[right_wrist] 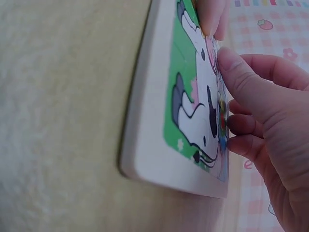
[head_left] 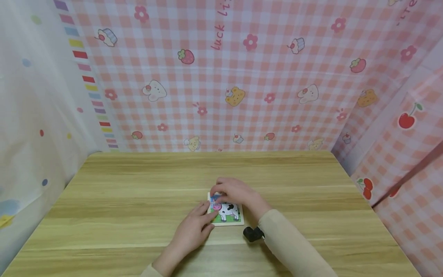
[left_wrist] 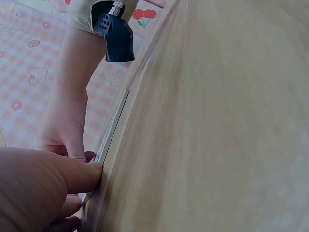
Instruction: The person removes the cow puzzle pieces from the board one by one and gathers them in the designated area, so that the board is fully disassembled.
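Note:
A small square cow picture board (head_left: pixel 230 214), pale-rimmed and looking like a jigsaw puzzle, lies flat on the wooden table. My left hand (head_left: pixel 194 227) holds its left side, with the thumb at the near corner and a finger across the picture by the cow's head. Over the far left part bends my right hand (head_left: pixel 232 191), thumb and fingers curled down to the picture. In the right wrist view the right thumb (right_wrist: pixel 231 60) touches the board's surface close to the left fingertips. Whether anything is pinched between the right thumb and index finger is hidden.
A black wrist camera (head_left: pixel 253 234) sticks out from the right sleeve, just beyond the board's near right corner. Bare wooden table (head_left: pixel 114 215) surrounds the board. A pink checked curtain (head_left: pixel 214 111) hangs behind the table's far edge.

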The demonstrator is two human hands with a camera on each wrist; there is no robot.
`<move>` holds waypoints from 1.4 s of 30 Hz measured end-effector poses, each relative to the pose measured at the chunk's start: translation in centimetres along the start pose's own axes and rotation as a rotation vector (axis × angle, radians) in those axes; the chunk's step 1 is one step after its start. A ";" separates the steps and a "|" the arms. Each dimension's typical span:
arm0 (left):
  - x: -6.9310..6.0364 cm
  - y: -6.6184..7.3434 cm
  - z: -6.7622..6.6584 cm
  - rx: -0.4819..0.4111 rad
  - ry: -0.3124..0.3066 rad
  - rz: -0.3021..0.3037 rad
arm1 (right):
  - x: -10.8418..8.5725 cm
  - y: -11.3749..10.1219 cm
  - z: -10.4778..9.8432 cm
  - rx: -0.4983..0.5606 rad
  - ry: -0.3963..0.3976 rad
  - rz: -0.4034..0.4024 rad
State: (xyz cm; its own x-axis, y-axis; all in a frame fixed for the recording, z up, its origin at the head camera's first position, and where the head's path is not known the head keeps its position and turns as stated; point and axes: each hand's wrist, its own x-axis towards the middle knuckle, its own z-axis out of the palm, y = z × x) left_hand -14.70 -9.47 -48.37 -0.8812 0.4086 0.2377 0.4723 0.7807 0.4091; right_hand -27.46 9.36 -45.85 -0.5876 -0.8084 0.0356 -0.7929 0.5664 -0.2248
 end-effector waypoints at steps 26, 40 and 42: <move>-0.1 0.0 0.0 -0.008 0.023 0.010 | 0.1 -1.2 0.2 0.151 0.033 0.165; 0.0 0.1 -0.1 -0.011 0.012 0.003 | -0.2 -1.0 1.4 0.360 0.167 0.225; 0.0 0.1 -0.1 -0.009 0.012 0.002 | -0.3 -1.0 1.6 0.386 0.198 0.220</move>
State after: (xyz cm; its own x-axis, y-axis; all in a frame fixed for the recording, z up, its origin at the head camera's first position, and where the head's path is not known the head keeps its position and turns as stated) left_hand -14.65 -9.46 -48.22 -0.8800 0.4043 0.2493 0.4743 0.7757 0.4163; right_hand -26.23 8.83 -47.21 -0.7840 -0.6084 0.1232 -0.5503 0.5895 -0.5913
